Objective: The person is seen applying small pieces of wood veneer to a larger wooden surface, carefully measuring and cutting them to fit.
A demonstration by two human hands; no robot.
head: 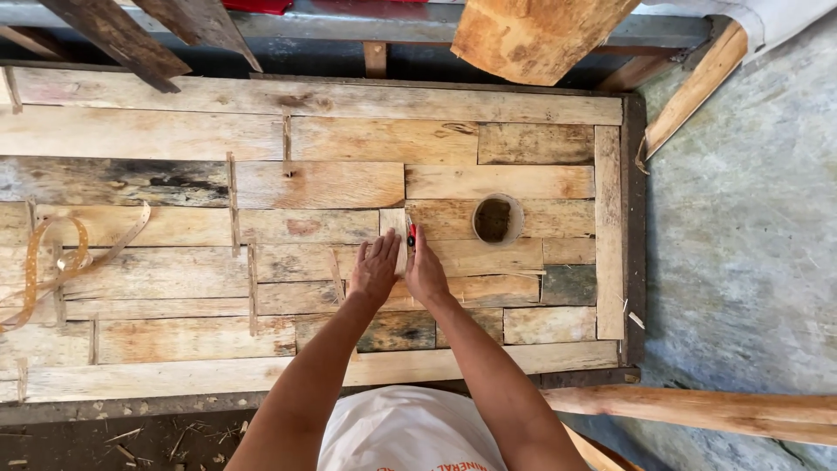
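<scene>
Head view, looking straight down. Both hands are lying side by side at frame centre on a worktop [174, 288] made of patchwork planks.

Left hand [375, 269]: lying flat, palm down, fingers stretched out and together, grasping nothing. It is pressing on a small pale block [394, 228] whose upper end is showing between and just above the two hands.

Right hand [425, 272]: resting on the planks just right of the left hand, nearly touching it. It is pinching a red-and-black marker [411, 234] between thumb and forefinger; the marker is pointing up-frame, its tip sitting at the right edge of the block.

Round hole [497, 219] in the planks: lying up and right of the right hand, near but apart from it.

Thin wooden slats [232, 202] are standing on edge between planks, left of the hands. A curled tan strap [52, 262] is lying at the far left edge, well apart. A log [697, 412] is lying at lower right, beside the worktop.
</scene>
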